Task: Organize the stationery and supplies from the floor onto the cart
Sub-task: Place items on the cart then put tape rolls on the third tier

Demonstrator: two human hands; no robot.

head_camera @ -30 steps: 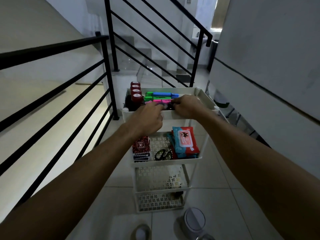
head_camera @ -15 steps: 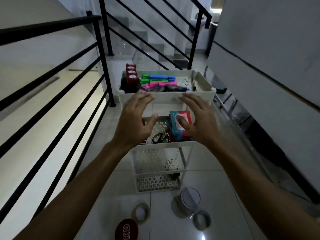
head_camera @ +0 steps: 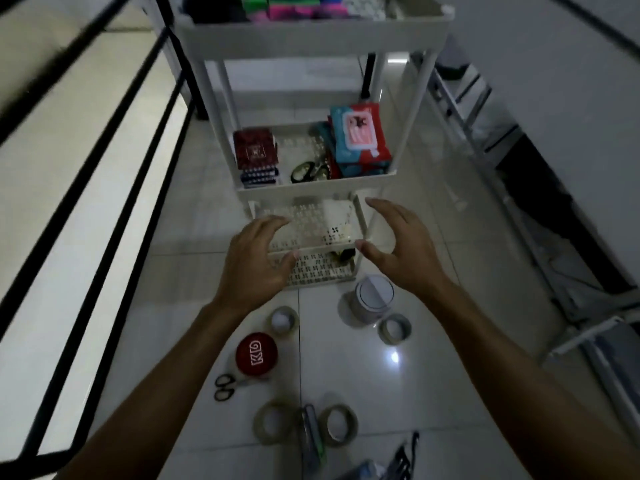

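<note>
A white tiered cart (head_camera: 311,38) stands ahead; its top tray holds coloured highlighters (head_camera: 294,6). The middle tray holds red notebooks (head_camera: 255,150), scissors (head_camera: 308,172) and wipe packs (head_camera: 360,140). My left hand (head_camera: 256,265) and my right hand (head_camera: 401,251) hover open and empty in front of the lower trays. On the floor below lie a white round container (head_camera: 372,301), tape rolls (head_camera: 284,320) (head_camera: 394,329) (head_camera: 273,424) (head_camera: 337,424), a red lid marked KD (head_camera: 256,355) and black-handled scissors (head_camera: 224,386).
A black stair railing (head_camera: 104,161) runs along the left. A grey wall and a metal rack (head_camera: 519,209) close in on the right. More dark items (head_camera: 401,455) lie at the bottom edge on the glossy tile floor.
Both hands left the top tray's front rim, opened, and dropped to the lower trays. My view tilted down, bringing the floor items into sight.
</note>
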